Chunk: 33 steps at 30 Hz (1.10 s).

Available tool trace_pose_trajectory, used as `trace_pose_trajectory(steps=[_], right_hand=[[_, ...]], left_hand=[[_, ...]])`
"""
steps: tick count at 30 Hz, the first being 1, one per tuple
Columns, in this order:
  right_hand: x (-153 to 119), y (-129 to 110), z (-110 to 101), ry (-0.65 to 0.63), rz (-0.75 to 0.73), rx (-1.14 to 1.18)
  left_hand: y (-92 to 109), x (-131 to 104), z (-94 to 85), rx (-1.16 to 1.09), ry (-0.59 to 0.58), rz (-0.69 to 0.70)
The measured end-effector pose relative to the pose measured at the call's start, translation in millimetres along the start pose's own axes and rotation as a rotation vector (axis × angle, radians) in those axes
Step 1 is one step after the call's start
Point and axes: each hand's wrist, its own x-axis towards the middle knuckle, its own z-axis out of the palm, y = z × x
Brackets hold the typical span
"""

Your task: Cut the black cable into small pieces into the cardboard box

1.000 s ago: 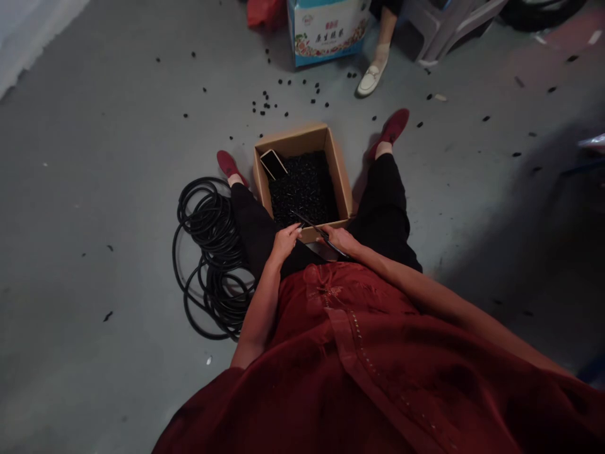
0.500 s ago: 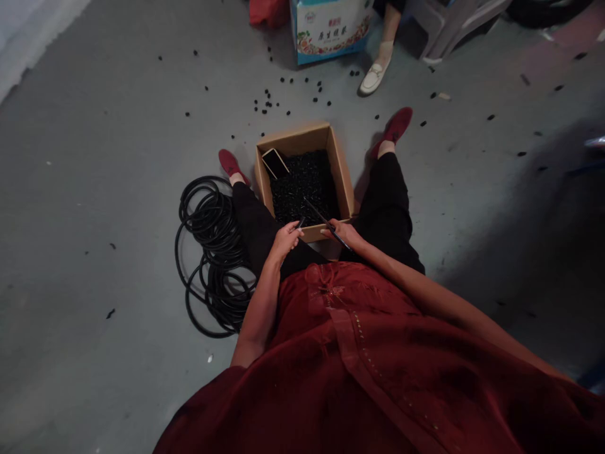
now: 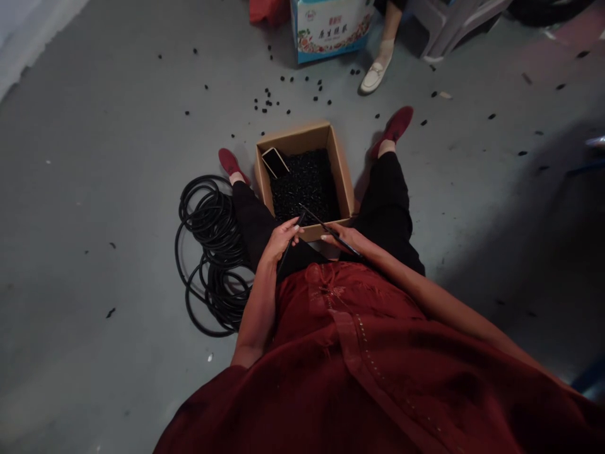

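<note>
Over the near edge of an open cardboard box (image 3: 343,170), my left hand (image 3: 282,241) is closed on a thin black strip (image 3: 285,253), whose upper end sticks out past the fingertips. My right hand (image 3: 347,237) grips a long, thin dark tool (image 3: 319,222) that points up and left, its tip close to the end of the strip. Whether the two touch is too small to tell. Many small black pieces (image 3: 305,183) fill the box. A dark rectangular object with a light rim (image 3: 275,163) leans in its far left corner.
Coiled black tubing (image 3: 210,227) lies on the floor left of my leg. Small black bits are scattered beyond the box. A printed carton (image 3: 333,31), another person's white shoe (image 3: 375,77) and a grey plastic stool (image 3: 437,28) stand farther back.
My left hand has shifted slightly left, and more of the black strip shows beneath it. The tool in my right hand has moved slightly down and left at its tip.
</note>
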Motion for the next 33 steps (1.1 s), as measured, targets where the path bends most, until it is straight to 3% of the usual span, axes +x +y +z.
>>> trace_pose_trajectory(steps=[11,22,33], right_hand=[[-2.6,-8.6,0.3,-0.041,-0.037,-0.096],[4.0,0.2,5.6,-0.045,-0.124,-0.111],[9.7,4.7,11.6,-0.046,-0.079,-0.202]], left_hand=[[-6.6,2.6,4.9,0.025,-0.011,0.007],[-8.1,5.5,3.7,0.118,-0.093,-0.005],[-18.2,7.2,3.6,-0.05,-0.114,-0.044]])
